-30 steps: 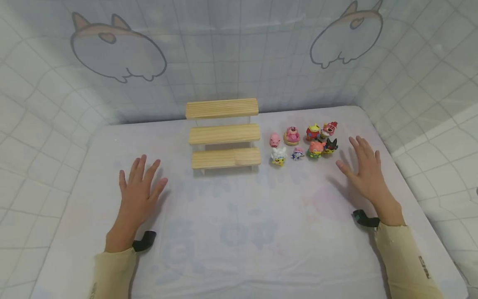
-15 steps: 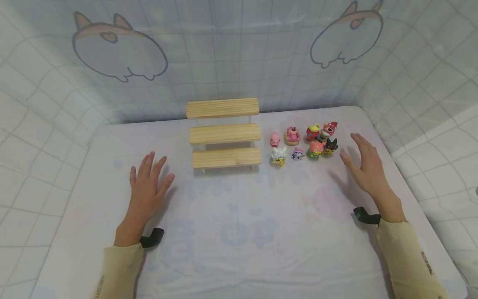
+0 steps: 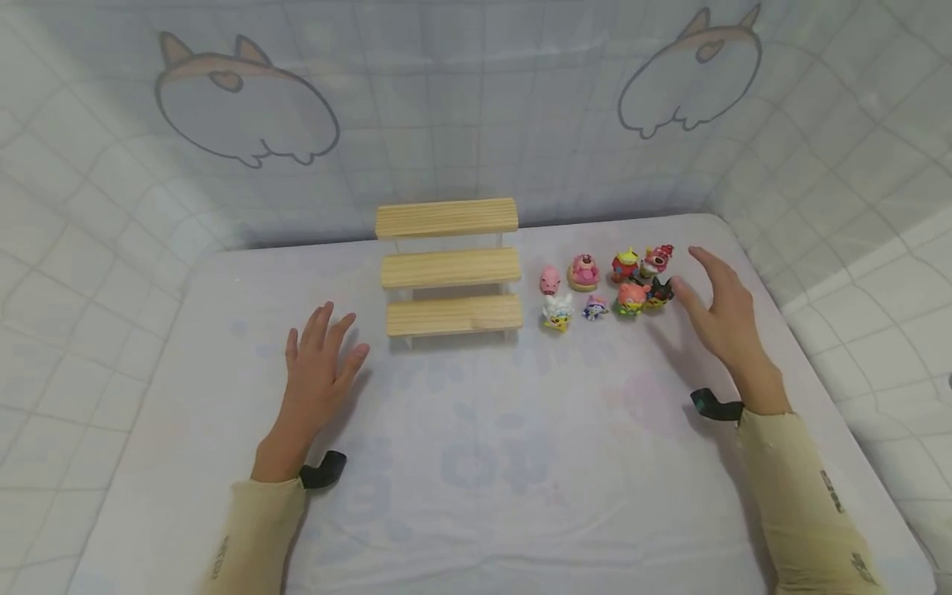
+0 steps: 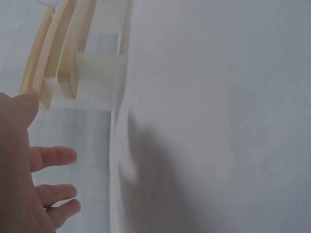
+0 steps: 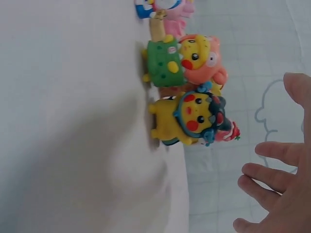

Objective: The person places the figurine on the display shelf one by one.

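Note:
My right hand hovers just right of a group of small toy figures, fingers spread and holding nothing. Nearest to it is a yellow figure with a dark hood. Beside that one stands a figure in a pink hood and green outfit. Around them are a red-and-green figure, a strawberry-capped pink bear, a pink bear on a round base, a pink pig, a white-hooded figure and a small purple-and-white one. My left hand, relaxed and holding nothing, is left of the shelf.
A three-step wooden display shelf on pale supports stands at the back middle, left of the figures. A white cloth covers the table. Grid-patterned curtains with dog drawings enclose the back and sides.
My left hand has moved right, closer to the shelf. My right hand has moved forward and slightly left, closer to the dark-hooded figure. Shelf and figures stay in place.

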Available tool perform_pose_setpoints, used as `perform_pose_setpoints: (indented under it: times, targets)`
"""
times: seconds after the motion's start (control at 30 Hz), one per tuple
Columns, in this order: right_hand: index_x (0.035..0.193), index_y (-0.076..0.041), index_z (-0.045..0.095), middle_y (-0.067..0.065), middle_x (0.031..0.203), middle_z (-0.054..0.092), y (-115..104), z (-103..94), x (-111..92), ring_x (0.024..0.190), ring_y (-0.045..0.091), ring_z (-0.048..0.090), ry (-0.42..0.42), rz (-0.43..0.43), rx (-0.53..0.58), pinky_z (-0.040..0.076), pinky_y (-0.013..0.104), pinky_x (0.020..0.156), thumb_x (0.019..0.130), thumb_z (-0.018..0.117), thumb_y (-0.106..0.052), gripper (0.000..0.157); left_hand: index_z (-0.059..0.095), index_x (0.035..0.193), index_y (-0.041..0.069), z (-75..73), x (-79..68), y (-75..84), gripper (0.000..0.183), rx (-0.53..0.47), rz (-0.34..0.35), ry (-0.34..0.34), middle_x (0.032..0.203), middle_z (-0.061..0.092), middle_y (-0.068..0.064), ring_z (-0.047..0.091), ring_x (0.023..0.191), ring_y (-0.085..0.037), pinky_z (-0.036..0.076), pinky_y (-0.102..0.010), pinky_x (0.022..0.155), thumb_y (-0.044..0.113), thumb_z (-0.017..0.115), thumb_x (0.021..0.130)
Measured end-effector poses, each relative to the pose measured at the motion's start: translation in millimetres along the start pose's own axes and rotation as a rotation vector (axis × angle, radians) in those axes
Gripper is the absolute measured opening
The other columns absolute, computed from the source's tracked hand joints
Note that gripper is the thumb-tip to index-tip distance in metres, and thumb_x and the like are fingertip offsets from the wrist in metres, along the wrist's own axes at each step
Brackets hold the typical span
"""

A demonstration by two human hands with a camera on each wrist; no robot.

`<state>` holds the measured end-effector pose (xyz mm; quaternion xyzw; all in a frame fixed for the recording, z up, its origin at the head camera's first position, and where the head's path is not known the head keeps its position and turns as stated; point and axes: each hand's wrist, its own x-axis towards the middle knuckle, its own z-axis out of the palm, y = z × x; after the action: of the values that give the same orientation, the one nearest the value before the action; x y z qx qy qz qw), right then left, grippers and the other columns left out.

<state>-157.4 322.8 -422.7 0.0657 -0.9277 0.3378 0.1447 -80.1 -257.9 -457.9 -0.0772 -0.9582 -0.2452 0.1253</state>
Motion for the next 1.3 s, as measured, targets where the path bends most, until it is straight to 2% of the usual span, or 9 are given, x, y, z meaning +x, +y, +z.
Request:
perform_pose_setpoints:
  times: [0.33,0.57,0.9,1.03,1.3]
  targets:
    - [0.156,-0.013,0.051,0.019,0.160,0.050,-3,0.5,10,0.150,0.044,0.042,0.056,0.035,0.017,0.030,0.064,0.123,0.104,0.063,-0.046,0.063,0.051,0.148,0.003,9.3,6.2,10.3,0.058,-0.023,-0.005,0.010,0.166,0.033,-0.027,0.024,0.157,-0.046,0.005,-0.076,0.122,0.047,0.050,0.110]
    - [0.156,-0.012,0.052,0.019,0.159,0.051,-1,0.8,16,0.149,0.044,0.043,0.038,0.066,0.015,0.031,0.065,0.122,0.103,0.066,-0.042,0.062,0.055,0.144,0.002,18.2,9.1,14.9,0.048,-0.105,-0.006,0.024,0.162,0.041,-0.026,0.029,0.155,-0.043,0.007,-0.075,0.122,0.034,0.054,0.110]
    - [0.155,-0.015,0.053,0.018,0.155,0.055,2,2.6,24,0.148,0.042,0.046,0.041,0.083,0.018,0.033,0.064,0.121,0.100,0.074,-0.037,0.063,0.057,0.142,-0.002,28.1,11.9,23.0,0.042,-0.194,-0.010,0.037,0.157,0.046,-0.028,0.035,0.152,-0.044,0.011,-0.075,0.123,0.027,0.054,0.111]
    - [0.154,-0.014,0.054,0.019,0.153,0.057,2,3.3,27,0.147,0.042,0.048,0.047,0.083,0.023,0.035,0.064,0.120,0.100,0.073,-0.035,0.060,0.059,0.139,-0.003,31.6,14.2,26.0,0.040,-0.219,0.010,0.050,0.155,0.048,-0.029,0.038,0.150,-0.046,0.015,-0.075,0.121,0.026,0.054,0.111]
    - [0.148,-0.010,0.060,0.020,0.149,0.060,4,5.7,31,0.143,0.044,0.051,0.068,0.067,0.041,0.038,0.064,0.118,0.100,0.074,-0.029,0.054,0.064,0.133,-0.005,40.8,20.5,30.8,0.041,-0.319,0.011,0.069,0.150,0.054,-0.026,0.043,0.145,-0.045,0.025,-0.067,0.121,0.028,0.050,0.113]
